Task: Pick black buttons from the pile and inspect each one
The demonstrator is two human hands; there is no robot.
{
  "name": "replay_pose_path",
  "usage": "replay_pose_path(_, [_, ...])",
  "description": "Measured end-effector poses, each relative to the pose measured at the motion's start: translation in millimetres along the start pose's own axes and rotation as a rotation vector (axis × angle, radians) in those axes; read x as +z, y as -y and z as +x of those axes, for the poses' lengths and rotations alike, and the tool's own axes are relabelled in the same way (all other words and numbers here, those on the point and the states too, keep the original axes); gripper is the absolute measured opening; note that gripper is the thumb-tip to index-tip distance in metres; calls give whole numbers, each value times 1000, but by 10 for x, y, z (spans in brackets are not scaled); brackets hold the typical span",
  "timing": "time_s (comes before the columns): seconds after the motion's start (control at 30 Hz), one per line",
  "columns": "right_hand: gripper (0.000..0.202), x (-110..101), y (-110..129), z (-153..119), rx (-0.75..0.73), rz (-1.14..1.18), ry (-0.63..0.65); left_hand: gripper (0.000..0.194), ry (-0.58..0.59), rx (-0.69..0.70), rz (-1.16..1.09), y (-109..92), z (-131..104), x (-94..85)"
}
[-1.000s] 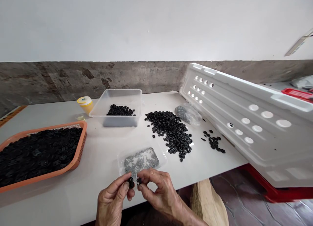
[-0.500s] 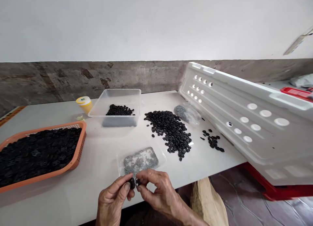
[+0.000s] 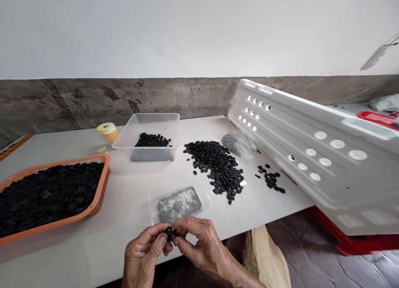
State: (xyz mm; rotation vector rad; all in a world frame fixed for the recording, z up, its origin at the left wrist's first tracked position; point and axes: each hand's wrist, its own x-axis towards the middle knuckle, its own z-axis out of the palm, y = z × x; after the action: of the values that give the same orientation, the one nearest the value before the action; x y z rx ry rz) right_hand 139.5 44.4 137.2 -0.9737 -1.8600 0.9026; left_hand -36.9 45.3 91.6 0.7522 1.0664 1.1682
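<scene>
My left hand (image 3: pixel 140 252) pinches a small rounded black plastic part (image 3: pixel 169 233) between thumb and fingertips at the table's front edge. Against its right side, my right hand (image 3: pixel 204 242) holds a smaller black piece, mostly covered by the fingertips. The two pieces meet; whether they are joined, I cannot tell. Just beyond my fingers lies a shallow clear tray (image 3: pixel 204 196) of tiny grey metal pieces (image 3: pixel 179 205). A loose pile of small black oval parts (image 3: pixel 218 167) spreads to its right.
An orange basket (image 3: pixel 104 171) full of black parts stands left. Behind are a clear plastic bin (image 3: pixel 156 155) with black pieces and a yellow-and-white container (image 3: pixel 108 132). Right of the pile are a plastic bag (image 3: pixel 246 146), scattered black parts (image 3: pixel 271 180) and a large leaning white panel (image 3: pixel 289 134).
My right hand has brought its small black piece leftward against the part in my left hand, closing the gap between them. The things on the table stay put.
</scene>
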Motion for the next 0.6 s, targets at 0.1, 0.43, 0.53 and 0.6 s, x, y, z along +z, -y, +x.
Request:
replay_pose_path(0.1, [38, 2, 31, 8, -47, 24, 7, 25, 24, 121, 42, 18, -8, 20])
replay_pose_path(0.43, [32, 41, 37, -10, -56, 70, -53, 23, 22, 206, 91, 16, -28, 44])
replay_pose_path(0.53, [33, 42, 32, -18, -51, 101, -45, 22, 21, 217, 108, -4, -37, 51])
replay_pose_path(0.6, [31, 40, 30, -18, -46, 113, -45, 21, 28, 234, 118, -23, -44, 65])
